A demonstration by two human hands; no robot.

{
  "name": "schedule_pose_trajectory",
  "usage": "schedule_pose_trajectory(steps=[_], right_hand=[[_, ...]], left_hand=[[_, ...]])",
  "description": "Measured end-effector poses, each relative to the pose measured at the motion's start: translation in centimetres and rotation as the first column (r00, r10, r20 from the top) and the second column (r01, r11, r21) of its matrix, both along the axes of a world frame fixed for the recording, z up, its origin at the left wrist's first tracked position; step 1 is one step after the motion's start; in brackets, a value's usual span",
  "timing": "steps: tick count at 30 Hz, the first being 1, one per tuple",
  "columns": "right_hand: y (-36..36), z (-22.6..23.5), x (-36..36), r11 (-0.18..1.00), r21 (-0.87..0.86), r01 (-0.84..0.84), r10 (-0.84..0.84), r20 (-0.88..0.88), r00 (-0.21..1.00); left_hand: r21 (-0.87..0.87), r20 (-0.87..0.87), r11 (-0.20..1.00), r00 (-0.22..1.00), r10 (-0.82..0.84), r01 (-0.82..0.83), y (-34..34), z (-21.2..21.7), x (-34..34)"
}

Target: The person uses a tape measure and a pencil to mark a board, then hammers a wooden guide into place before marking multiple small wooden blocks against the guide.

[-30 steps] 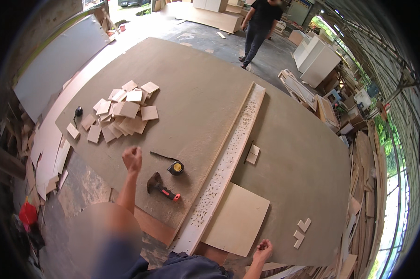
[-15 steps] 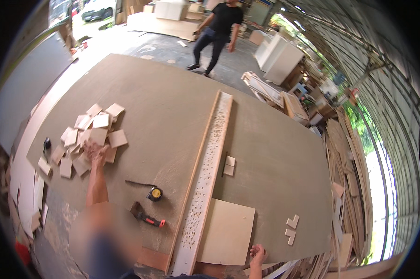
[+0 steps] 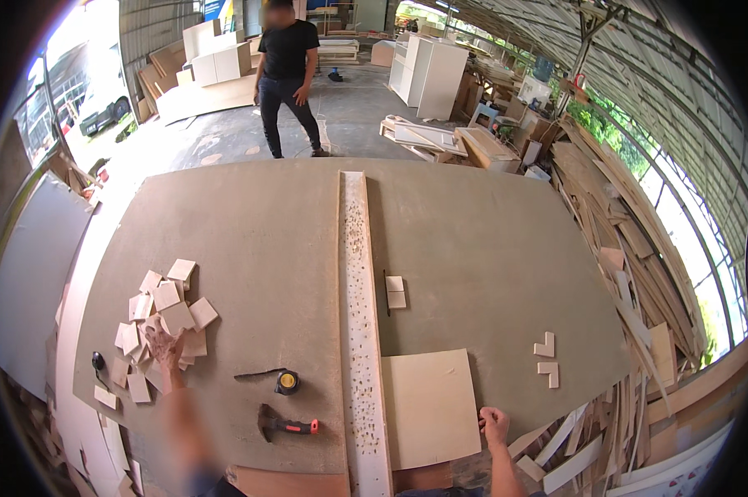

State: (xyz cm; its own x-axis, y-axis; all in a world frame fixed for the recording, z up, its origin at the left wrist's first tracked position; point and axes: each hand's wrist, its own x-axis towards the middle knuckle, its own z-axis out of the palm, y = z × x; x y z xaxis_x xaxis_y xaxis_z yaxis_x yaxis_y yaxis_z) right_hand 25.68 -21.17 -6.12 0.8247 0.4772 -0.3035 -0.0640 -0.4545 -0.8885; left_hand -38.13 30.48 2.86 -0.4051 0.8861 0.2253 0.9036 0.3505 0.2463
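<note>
Workshop table (image 3: 258, 215), broad and brown, under a metal roof (image 3: 664, 116). At nine o'clock on it, blocks (image 3: 176, 316) in a loose heap, with left hand (image 3: 165, 346) on top; closed on one or not, cannot tell. Best to pinch by opposite edges and lift straight up, sparing the neighbours. Towards seven, tape (image 3: 287, 381) and hammer (image 3: 295, 427). From twelve to six, speckled beam (image 3: 358, 290). At five, panel (image 3: 428, 406); at four, just beside its edge, right hand (image 3: 495, 424), loosely curled, contents hidden.
</note>
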Motion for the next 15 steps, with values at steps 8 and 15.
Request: schedule_pose_trajectory(steps=[8, 15], right_hand=[[-0.1, 0.7, -0.6, 0.999, 0.021, 0.024, -0.025, 0.040, 0.999], [-0.9, 1.3, -0.2, 0.999, -0.032, 0.017, -0.014, 0.081, 0.997]], left_hand=[[-0.121, 0.004, 0.992, 1.000, -0.023, 0.023, 3.3, -3.2, 1.2], [-0.107, 0.193, 0.992, 0.980, -0.041, 0.063, 5.4, -10.0, -1.5]])
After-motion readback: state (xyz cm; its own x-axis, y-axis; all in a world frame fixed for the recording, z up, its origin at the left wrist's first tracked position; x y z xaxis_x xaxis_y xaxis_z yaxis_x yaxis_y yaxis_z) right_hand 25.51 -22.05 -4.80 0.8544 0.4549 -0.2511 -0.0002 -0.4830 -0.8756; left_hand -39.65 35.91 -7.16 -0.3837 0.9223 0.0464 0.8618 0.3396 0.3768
